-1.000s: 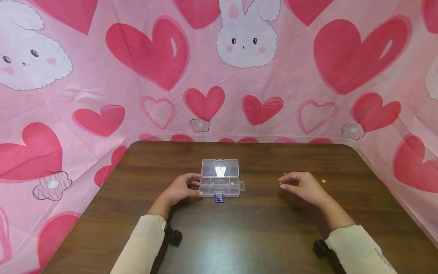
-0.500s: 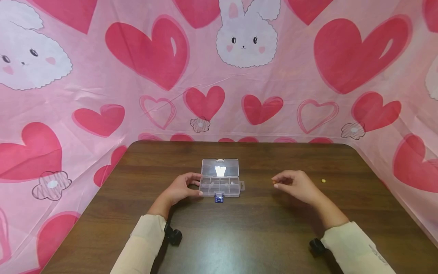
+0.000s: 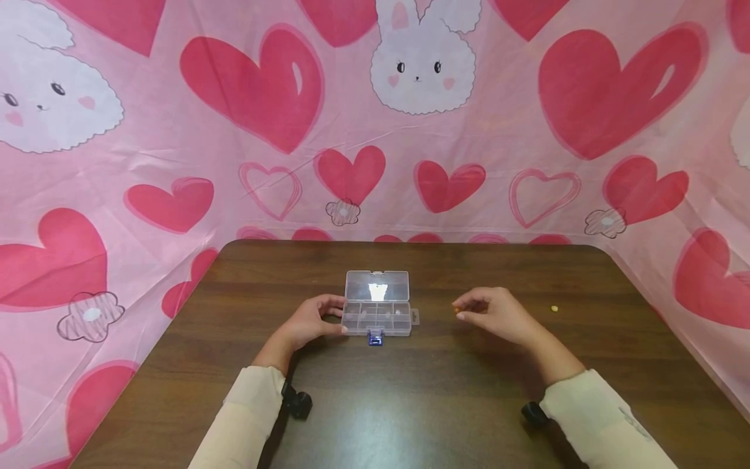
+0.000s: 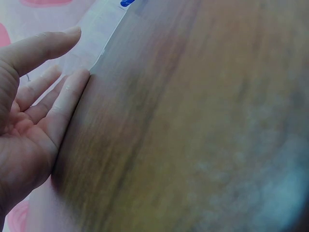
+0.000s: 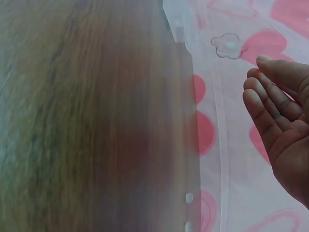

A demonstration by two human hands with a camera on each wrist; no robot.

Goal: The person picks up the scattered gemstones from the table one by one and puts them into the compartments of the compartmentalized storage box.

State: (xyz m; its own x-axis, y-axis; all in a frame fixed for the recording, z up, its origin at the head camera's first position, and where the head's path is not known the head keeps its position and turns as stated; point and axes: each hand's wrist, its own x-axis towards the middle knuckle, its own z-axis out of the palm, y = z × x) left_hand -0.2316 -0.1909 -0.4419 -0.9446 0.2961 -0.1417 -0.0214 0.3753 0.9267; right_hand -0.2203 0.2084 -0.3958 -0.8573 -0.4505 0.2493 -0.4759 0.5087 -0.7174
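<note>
A clear plastic compartment box [image 3: 376,319] lies on the table with its lid [image 3: 359,286] raised at the back. A blue latch [image 3: 375,338] hangs at its front, and small pale pieces [image 3: 398,312] show in the back row of compartments. My left hand [image 3: 307,322] holds the box by its left end, thumb at the front corner and fingers along the side. To the right of the box, my right hand [image 3: 495,316] pinches a small orange piece [image 3: 457,309] between thumb and forefinger, above the table. The fingers hide most of that piece.
A small yellow piece [image 3: 554,309] lies on the brown wooden table [image 3: 375,404], right of my right hand. In the right wrist view, small pale pieces [image 5: 189,197] show near the table's edge. A pink heart-print cloth [image 3: 498,124] hangs behind the table and along both sides.
My right hand has moved left toward the box, carrying the orange piece. The left hand and the box have stayed in place.
</note>
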